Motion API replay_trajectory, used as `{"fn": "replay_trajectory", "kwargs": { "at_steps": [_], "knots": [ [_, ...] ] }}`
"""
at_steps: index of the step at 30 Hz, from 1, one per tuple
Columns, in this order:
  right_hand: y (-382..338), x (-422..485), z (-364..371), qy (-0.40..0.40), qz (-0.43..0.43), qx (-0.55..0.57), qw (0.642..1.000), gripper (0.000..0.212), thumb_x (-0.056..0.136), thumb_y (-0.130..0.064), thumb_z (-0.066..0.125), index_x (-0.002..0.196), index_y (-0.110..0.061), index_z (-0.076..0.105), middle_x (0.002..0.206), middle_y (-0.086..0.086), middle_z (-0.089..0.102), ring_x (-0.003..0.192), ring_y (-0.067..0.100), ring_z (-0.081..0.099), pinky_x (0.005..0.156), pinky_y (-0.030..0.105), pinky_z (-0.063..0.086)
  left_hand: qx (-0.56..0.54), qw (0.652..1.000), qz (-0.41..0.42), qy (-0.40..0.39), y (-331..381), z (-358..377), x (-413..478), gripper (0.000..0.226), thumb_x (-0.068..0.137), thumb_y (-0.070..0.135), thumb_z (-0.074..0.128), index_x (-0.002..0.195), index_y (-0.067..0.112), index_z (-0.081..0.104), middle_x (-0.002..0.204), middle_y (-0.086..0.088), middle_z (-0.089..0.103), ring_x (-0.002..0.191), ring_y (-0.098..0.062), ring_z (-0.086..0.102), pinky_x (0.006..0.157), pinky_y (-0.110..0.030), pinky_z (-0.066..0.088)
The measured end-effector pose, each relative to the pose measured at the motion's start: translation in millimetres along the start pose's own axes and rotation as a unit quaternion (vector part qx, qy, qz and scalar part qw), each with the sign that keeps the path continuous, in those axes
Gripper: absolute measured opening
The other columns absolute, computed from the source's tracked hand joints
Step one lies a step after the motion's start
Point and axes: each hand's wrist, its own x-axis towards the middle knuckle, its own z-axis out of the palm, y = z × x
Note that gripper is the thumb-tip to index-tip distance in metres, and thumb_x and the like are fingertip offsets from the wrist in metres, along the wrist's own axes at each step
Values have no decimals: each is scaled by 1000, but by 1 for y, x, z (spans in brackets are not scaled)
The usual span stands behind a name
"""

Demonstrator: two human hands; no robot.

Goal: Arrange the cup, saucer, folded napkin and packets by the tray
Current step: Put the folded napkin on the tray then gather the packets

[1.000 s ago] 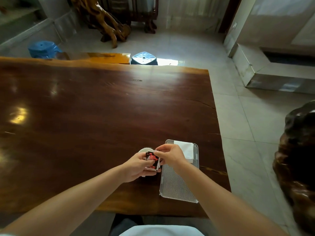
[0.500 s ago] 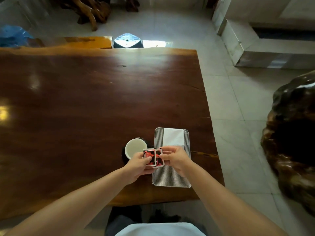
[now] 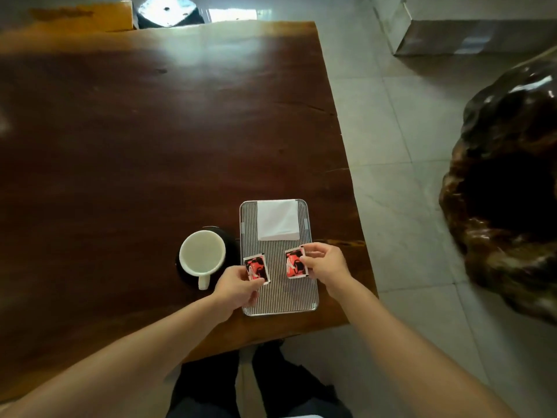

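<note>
Left hand and right hand each pinch a packet, apart over the tray, seemingly to lay them side by side; napkin beyond, cup on saucer leftward.

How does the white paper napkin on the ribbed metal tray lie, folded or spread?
Folded: the white paper napkin is a compact square with a thick near edge.

A tray is sitting near the right edge of the table, a folded napkin lying on its far end. A cup is standing on a saucer just left of the tray. The left hand is holding the left packet over the tray's left rim; the right hand is holding the right packet nearer its right rim.
</note>
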Motion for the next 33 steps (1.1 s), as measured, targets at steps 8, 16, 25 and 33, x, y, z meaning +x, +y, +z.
{"fn": "replay_trajectory", "kwargs": {
  "at_steps": [8, 16, 25, 33],
  "knots": [
    [22, 24, 10, 67, -78, -222, 970, 20, 87, -16, 75, 106, -17, 69, 96, -5, 66, 89, 12, 64, 61, 15, 51, 192, 979, 38, 66, -3, 16, 35, 12, 89, 20, 74, 91, 12, 65, 78, -9, 73, 60, -18, 72, 52, -29, 60],
    [24, 18, 4, 72, -184, -350, 916, 25, 88, -17, 73, 111, -15, 62, 103, 0, 62, 89, 11, 59, 72, 19, 51, 561, 818, 102, 74, 16, 12, 36, 34, 91, 44, 66, 85, 11, 60, 81, -4, 63, 79, -26, 68, 61, -36, 51],
    [44, 17, 21, -4, -275, -454, 848, 27, 89, -13, 69, 115, -13, 65, 126, 1, 54, 115, 22, 49, 86, 32, 54, 574, 781, 230, 82, 0, 15, 41, 47, 90, 35, 69, 129, 17, 49, 117, -4, 47, 82, -28, 68, 67, -35, 56],
    [55, 15, 20, 12, -293, -457, 840, 27, 88, -7, 69, 114, -14, 65, 124, 1, 56, 111, 20, 52, 79, 30, 56, 543, 799, 234, 107, -4, 17, 39, 44, 90, 37, 69, 124, 15, 51, 112, -6, 47, 75, -30, 68, 63, -37, 57]
  ]
}}
